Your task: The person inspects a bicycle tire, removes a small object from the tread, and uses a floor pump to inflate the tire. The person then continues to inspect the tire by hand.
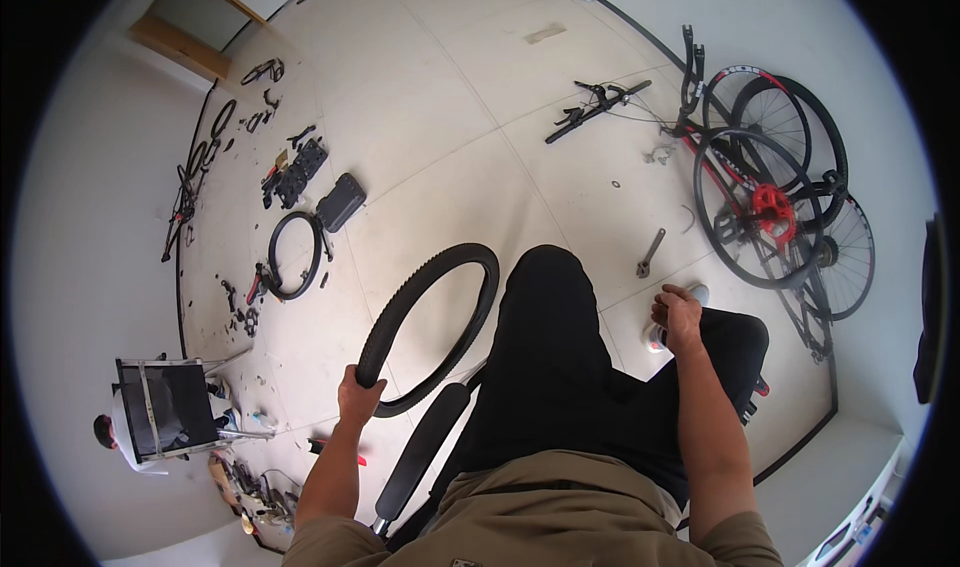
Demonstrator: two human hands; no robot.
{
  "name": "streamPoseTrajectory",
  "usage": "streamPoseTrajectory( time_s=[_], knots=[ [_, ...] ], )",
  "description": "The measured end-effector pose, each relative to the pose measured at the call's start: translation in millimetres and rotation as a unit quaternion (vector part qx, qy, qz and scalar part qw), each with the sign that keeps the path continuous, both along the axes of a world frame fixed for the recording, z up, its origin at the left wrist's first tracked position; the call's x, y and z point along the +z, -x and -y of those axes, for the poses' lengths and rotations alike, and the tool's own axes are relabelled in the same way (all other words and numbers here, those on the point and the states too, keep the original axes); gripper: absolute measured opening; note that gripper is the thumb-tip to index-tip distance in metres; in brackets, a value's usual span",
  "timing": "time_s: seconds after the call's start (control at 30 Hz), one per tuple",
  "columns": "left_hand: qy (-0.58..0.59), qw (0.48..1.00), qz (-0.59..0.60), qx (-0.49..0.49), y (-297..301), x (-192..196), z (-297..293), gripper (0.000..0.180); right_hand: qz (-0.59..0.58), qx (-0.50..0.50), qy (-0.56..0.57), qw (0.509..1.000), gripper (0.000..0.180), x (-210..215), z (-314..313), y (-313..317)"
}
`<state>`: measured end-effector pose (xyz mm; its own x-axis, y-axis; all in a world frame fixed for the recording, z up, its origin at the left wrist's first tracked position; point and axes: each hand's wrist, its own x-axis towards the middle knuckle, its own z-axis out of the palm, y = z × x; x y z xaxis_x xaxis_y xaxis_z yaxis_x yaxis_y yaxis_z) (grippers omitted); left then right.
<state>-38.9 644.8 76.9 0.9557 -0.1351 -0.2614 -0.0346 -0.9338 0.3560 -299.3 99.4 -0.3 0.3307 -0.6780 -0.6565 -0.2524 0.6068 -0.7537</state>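
A black knobbly bicycle tire [382, 319] stands tilted to the left of my legs. My left hand [360, 395] is closed around its lower left side. In front of my right knee, my right hand [682, 317] hangs with its fingers loosely bent and partly apart. Nothing shows in its grasp. A pale shoe [655, 339] is partly hidden behind that hand. Just beyond it, a dark crank arm [651, 253] lies on the tiled floor.
At right, a bicycle frame [725, 182] and several wheels lean by the wall. A handlebar [598, 110] lies ahead. Far left are an open black tool case [341, 202], another tire [272, 252] and scattered parts. A person sits on a folding chair [168, 407]. A long black padded piece [425, 447] stands beside my left leg.
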Motion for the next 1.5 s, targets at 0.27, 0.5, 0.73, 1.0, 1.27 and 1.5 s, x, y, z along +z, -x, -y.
streamPoseTrajectory(
  time_s=[0.27,0.5,0.73,1.0,1.27,1.5],
  knots=[
    [-0.021,0.993,0.105,-0.041,5,10,23,0.062,-0.001,0.019,0.002,1.0,0.042,-8,1,-1],
    [-0.112,0.989,0.024,-0.094,-12,18,66,0.045,0.021,0.008,0.006,1.0,0.043,-2,3,9],
    [-0.128,0.986,0.011,-0.103,-18,24,89,0.043,0.013,0.008,0.001,1.0,0.04,-3,3,6],
    [-0.093,0.99,0.043,-0.098,-29,40,118,0.042,0.009,0.007,0.0,1.0,0.038,-5,4,6],
    [0.004,0.996,0.078,-0.047,-39,47,142,0.049,-0.001,0.0,0.002,1.0,0.038,-4,3,8],
    [-0.019,0.999,0.003,-0.026,-37,-22,84,0.058,0.0,-0.004,0.004,1.0,0.037,-5,2,4]
  ],
)
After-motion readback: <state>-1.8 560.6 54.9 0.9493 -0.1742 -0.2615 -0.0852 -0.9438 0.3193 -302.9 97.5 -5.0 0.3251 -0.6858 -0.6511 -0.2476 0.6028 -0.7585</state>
